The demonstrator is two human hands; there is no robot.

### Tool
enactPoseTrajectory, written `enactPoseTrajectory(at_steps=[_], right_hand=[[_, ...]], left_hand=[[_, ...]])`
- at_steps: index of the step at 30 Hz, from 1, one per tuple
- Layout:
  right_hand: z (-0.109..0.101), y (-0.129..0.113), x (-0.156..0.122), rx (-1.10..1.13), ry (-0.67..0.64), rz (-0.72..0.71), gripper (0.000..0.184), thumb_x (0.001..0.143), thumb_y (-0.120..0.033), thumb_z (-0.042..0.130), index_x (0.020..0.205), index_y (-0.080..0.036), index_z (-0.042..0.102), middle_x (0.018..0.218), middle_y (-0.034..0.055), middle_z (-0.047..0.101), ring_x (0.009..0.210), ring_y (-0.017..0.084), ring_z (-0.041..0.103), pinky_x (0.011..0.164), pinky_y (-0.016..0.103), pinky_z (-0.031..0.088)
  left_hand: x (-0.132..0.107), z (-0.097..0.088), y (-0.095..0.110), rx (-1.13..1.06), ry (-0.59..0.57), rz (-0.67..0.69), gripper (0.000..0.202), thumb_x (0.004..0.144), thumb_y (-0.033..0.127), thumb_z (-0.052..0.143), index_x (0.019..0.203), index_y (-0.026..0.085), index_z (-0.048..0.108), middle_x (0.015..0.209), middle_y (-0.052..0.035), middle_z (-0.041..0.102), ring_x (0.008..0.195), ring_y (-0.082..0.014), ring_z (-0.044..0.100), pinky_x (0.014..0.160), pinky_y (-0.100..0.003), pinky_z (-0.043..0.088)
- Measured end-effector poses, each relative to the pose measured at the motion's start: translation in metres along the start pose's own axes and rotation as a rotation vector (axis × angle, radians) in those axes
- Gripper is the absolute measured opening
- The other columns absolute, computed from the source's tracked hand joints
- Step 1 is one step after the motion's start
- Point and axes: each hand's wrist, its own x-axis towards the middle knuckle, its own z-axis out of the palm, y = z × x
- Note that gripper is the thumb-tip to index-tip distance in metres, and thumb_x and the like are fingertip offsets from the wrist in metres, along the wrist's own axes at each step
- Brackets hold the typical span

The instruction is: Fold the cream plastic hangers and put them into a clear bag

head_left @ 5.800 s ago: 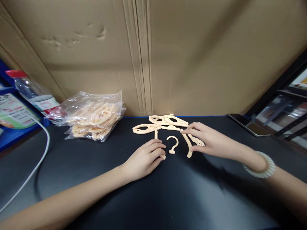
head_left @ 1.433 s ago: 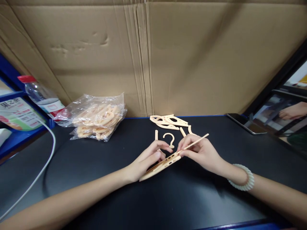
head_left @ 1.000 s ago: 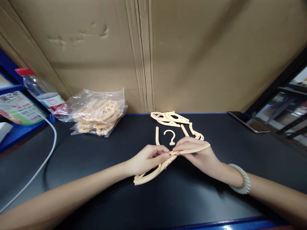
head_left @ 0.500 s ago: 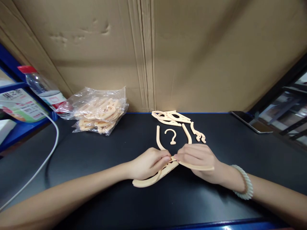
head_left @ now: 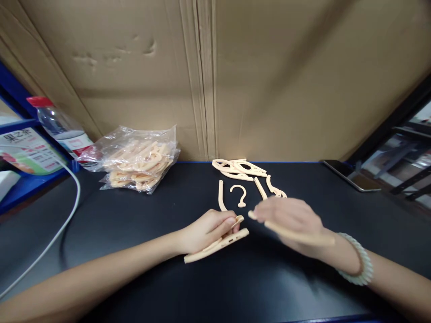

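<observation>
My left fingers (head_left: 229,222) gripped a pale-beige, slotted, curved plastic bar (head_left: 217,248), my right fingers (head_left: 269,210) a blurred, pale-beige, long plastic strip (head_left: 299,236), over the flat black bench (head_left: 161,287); both seemed light, stiff, best pinched mid-length

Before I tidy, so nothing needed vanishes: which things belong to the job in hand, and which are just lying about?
Job, seemingly: slotted beige piece in left hand; curved beige piece in right hand; beige question-mark-shaped hook; nearby loose beige pieces.
Lying about, probably: clear plastic bag of beige pieces; clear red-capped bottle; white cable; flat black slab.
</observation>
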Motion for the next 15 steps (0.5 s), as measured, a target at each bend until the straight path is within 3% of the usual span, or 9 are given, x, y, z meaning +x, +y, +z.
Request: enactPoseTrajectory(at_steps=[2, 5, 6, 8, 10, 15], right_hand=[[-0.011, 0.016, 0.001, 0.017, 0.025, 0.262, 0.022, 0.095, -0.010, 0.043, 0.096, -0.017, 0.064, 0.093, 0.0076, 0.066, 0.088, 0.016, 0.064, 0.077, 0.030, 0.055], [-0.029, 0.048, -0.004, 0.060, -0.085, 0.589, 0.018, 0.092, -0.020, 0.047, 0.088, -0.017, 0.064, 0.092, 0.0085, 0.065, 0.081, 0.018, 0.064, 0.071, 0.032, 0.054], [-0.034, 0.058, -0.007, 0.122, -0.149, 0.713, 0.015, 0.090, -0.022, 0.049, 0.093, -0.017, 0.063, 0.091, 0.0080, 0.065, 0.076, 0.018, 0.064, 0.068, 0.031, 0.054], [-0.040, 0.075, -0.014, 0.221, -0.261, 0.912, 0.027, 0.083, -0.022, 0.054, 0.108, -0.015, 0.059, 0.083, 0.0052, 0.067, 0.069, 0.017, 0.064, 0.064, 0.030, 0.054], [-0.040, 0.084, -0.021, 0.265, -0.359, 1.009, 0.047, 0.078, -0.020, 0.057, 0.124, -0.013, 0.051, 0.075, 0.0023, 0.068, 0.067, 0.018, 0.065, 0.065, 0.030, 0.053], [-0.028, 0.088, -0.031, 0.301, -0.503, 1.011, 0.070, 0.078, -0.018, 0.056, 0.143, -0.004, 0.032, 0.073, 0.0019, 0.072, 0.067, 0.018, 0.066, 0.067, 0.030, 0.051]], left_hand=[[0.001, 0.000, -0.004, -0.233, -0.004, -0.079, 0.041, 0.098, 0.050, 0.032, 0.084, 0.017, 0.051, 0.063, 0.0016, 0.052, 0.051, -0.0108, 0.047, 0.051, -0.021, 0.038], [0.005, -0.001, -0.009, -0.536, 0.010, -0.099, 0.039, 0.093, 0.054, 0.044, 0.092, 0.015, 0.053, 0.065, -0.0015, 0.060, 0.048, -0.0113, 0.051, 0.047, -0.022, 0.039], [0.006, -0.002, -0.010, -0.600, 0.022, -0.087, 0.039, 0.092, 0.053, 0.048, 0.093, 0.014, 0.054, 0.067, -0.0035, 0.063, 0.049, -0.0120, 0.054, 0.048, -0.022, 0.041], [0.009, -0.005, -0.011, -0.681, 0.053, -0.068, 0.037, 0.090, 0.050, 0.054, 0.095, 0.013, 0.056, 0.071, -0.0065, 0.066, 0.051, -0.0131, 0.058, 0.050, -0.023, 0.043], [0.010, -0.007, -0.010, -0.734, 0.089, -0.071, 0.036, 0.090, 0.047, 0.057, 0.097, 0.012, 0.059, 0.073, -0.0078, 0.068, 0.055, -0.0143, 0.061, 0.053, -0.023, 0.046], [0.008, -0.010, -0.011, -0.812, 0.158, -0.039, 0.034, 0.090, 0.044, 0.058, 0.103, 0.012, 0.063, 0.084, -0.0098, 0.069, 0.070, -0.0194, 0.068, 0.061, -0.027, 0.050]])
